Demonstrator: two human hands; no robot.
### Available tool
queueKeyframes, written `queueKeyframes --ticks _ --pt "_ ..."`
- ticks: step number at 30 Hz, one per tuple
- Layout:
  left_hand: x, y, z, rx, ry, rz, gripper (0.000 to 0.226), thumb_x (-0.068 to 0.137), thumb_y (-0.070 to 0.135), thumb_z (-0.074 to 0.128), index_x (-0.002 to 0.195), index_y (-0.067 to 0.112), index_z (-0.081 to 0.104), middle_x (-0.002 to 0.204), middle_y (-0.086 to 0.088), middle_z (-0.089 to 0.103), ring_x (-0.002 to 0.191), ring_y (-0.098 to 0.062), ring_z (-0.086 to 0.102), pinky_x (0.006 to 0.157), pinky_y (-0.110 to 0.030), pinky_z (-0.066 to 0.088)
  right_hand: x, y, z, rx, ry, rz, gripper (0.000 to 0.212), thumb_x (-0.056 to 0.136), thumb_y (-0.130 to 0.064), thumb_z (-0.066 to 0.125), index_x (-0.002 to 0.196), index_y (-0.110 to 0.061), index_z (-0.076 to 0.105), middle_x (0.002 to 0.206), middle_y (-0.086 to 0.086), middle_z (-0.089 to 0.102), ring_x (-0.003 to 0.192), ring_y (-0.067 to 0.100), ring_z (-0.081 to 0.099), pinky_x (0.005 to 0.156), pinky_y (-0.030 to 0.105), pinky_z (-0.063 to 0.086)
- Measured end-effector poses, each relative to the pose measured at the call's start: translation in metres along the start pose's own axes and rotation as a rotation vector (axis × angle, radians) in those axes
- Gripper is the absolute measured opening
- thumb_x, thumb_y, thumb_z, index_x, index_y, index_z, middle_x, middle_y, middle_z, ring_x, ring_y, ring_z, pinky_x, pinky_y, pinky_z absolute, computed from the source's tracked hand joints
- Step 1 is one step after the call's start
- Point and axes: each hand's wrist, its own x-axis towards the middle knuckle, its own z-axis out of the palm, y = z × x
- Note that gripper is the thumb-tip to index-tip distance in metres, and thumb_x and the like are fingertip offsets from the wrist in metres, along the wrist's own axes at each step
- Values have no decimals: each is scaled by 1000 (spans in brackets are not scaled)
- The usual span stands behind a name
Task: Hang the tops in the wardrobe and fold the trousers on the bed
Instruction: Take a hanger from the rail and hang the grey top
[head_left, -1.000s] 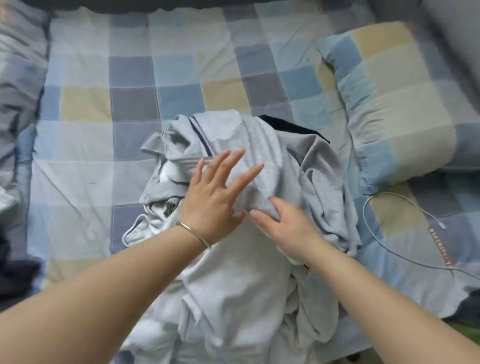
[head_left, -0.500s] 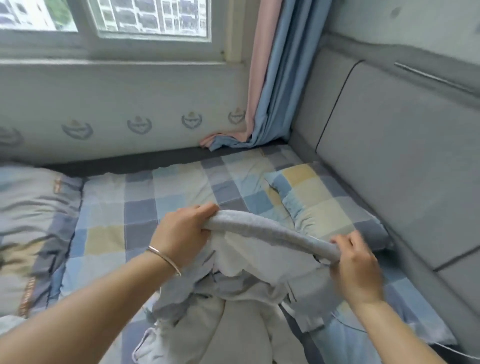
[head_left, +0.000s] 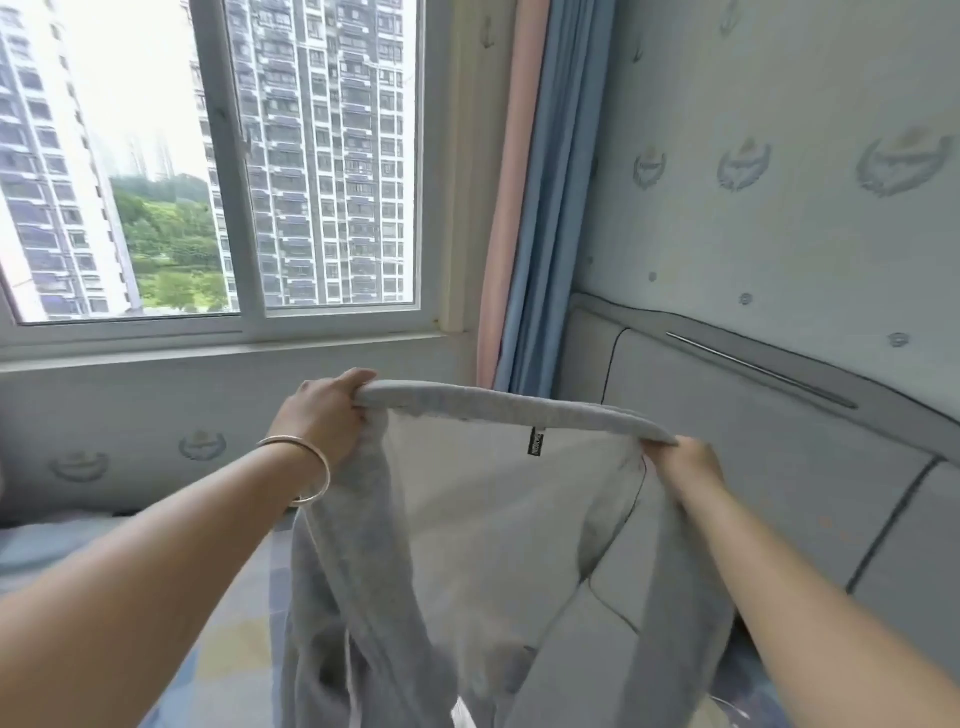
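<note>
lifted clear of the bed (head_left: 223, 639) since the earlier frames, the grey trousers (head_left: 498, 525) are now held up in the air in front of the window (head_left: 218, 171), stretched flat along the waistband (head_left: 514, 408) with a small dark label (head_left: 536, 442) shown inside. soft, light, limp cloth is judged here: it sags wherever unsupported, so the waistband ends are the sensible hold. one end is clenched by the left hand (head_left: 327, 415), bangle (head_left: 306, 470) on the wrist; the other is pinched by the right hand (head_left: 680, 462). both forearms are extended forward, raised, and spread apart.
</note>
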Motion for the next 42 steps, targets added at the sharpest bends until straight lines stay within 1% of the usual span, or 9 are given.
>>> queueKeyframes --ticks 8,10,13,20,24,27,30,34,42 --pt "-24 13 -69 -300 541 217 70 80 6 67 142 19 38 129 -14 40 105 -23 46 98 -32 37 -70 -104 -134 31 616 -677 26 81 -34 59 90 -9 59 80 13 62 77 31 58 63 34 40" --pt "-31 5 -52 -276 303 84 62 80 22 71 136 21 46 130 -15 48 106 -28 51 93 -36 43 -81 -68 -135 -267 551 -618 25 81 -32 60 101 -17 60 91 13 66 86 31 60 71 37 45" --pt "-58 23 -9 -238 -288 -121 17 88 26 62 94 12 69 85 -14 68 75 -27 57 64 -23 43 -84 -9 -127 -451 104 -114 27 87 -17 50 108 -9 65 117 19 63 107 33 58 78 29 43" --pt "-113 168 24 -1218 -777 -327 15 86 16 58 91 7 69 63 -9 69 53 -23 65 53 -26 54 -188 45 -225 534 179 267 8 84 -11 60 83 -7 67 85 11 66 72 22 61 63 27 48" --pt "-176 292 -13 -1389 -1132 -59 24 89 29 55 81 11 69 62 -8 69 48 -19 65 48 -25 55 -263 35 -301 684 240 177 18 88 -16 54 91 -7 69 88 12 70 83 25 66 81 33 52" --pt "-254 370 -50 -1459 -1344 274 38 76 50 66 85 14 74 80 -8 74 69 -19 70 70 -32 57 -332 35 -363 756 354 76 23 91 -14 48 81 -7 67 74 9 70 69 19 68 69 26 56" --pt "-322 416 -88 -1454 -1200 646 40 55 60 72 78 27 75 82 6 75 80 -8 71 71 -23 53 -376 25 -396 731 479 7 18 82 -18 57 86 -4 68 84 12 71 78 21 69 81 31 56" --pt "-453 488 -139 -1296 -1125 1057 44 52 45 87 50 8 63 47 7 63 44 -3 59 43 -17 46 -480 44 -482 488 945 -32 10 74 -17 62 76 -10 69 81 6 72 85 23 68 89 35 53" --pt "-674 618 -213 -1616 -1022 1178 38 60 30 80 57 -2 60 55 -13 62 40 -7 48 42 -26 40 -686 86 -610 9 1340 -44 19 85 -17 57 67 -19 61 70 -3 64 72 12 62 71 29 52"
